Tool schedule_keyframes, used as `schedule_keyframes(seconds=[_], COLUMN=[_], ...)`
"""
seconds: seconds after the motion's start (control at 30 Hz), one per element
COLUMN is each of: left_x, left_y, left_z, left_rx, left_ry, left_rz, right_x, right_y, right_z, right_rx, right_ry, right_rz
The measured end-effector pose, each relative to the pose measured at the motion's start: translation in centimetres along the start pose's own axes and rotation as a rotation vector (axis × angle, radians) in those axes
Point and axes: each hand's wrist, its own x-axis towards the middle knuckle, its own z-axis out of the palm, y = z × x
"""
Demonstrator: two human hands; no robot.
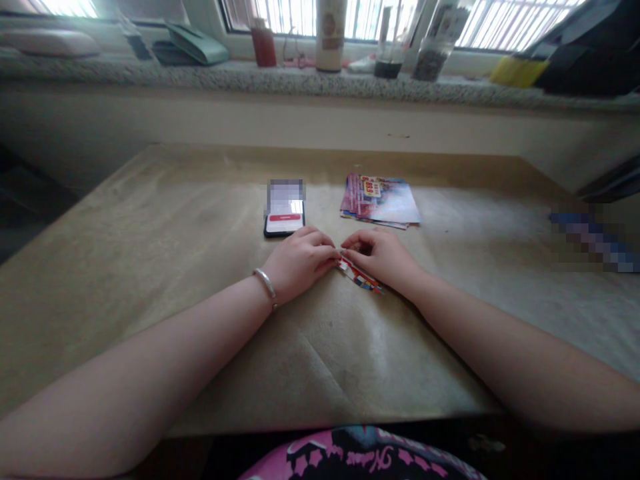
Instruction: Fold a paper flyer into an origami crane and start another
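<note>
A narrow strip of folded printed paper [361, 277], red, white, yellow and blue, lies at the middle of the table between my hands. My left hand [303, 261], with a silver bangle [265, 283] on its wrist, pinches the paper's far left end with thumb and fingers. Against the same end, my right hand [383, 255] has its thumb and index finger closed on the paper's edge. The fingertips of both hands nearly meet there. Part of the paper is hidden under the fingers. A phone [285, 225] with a lit screen lies just beyond my left hand.
Beyond my right hand rests a stack of printed flyers [385, 200]. The table [150, 267] has a tan cover. Bottles, a red container [263, 43] and a green case [197, 44] stand along the stone windowsill [200, 75]. A blurred blue item [595, 240] sits at the right edge.
</note>
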Motion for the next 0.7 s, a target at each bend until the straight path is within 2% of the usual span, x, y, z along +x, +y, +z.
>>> schedule_keyframes(seconds=[0.2, 0.3, 0.43, 0.53, 0.7], left_x=[0.2, 0.3, 0.2, 0.1, -0.1], left_y=[-0.2, -0.3, -0.4, -0.4, 0.1], left_z=[0.2, 0.1, 0.0, 0.0, -0.6], left_rx=[-0.047, -0.033, -0.036, -0.034, 0.063], left_ry=[-0.027, -0.032, -0.040, -0.034, -0.039], left_rz=[0.009, -0.020, -0.043, -0.046, -0.035], right_x=[-0.1, -0.5, -0.9, -1.0, -1.2], right_y=[0.3, 0.5, 0.8, 0.8, 0.3], right_z=[0.2, -0.3, -1.5, -2.0, -2.0], right_rx=[0.106, 0.114, 0.053, -0.041, -0.232], right_ry=[0.004, -0.002, -0.092, -0.106, -0.097], right_rz=[-0.017, -0.147, -0.411, -0.482, -0.512])
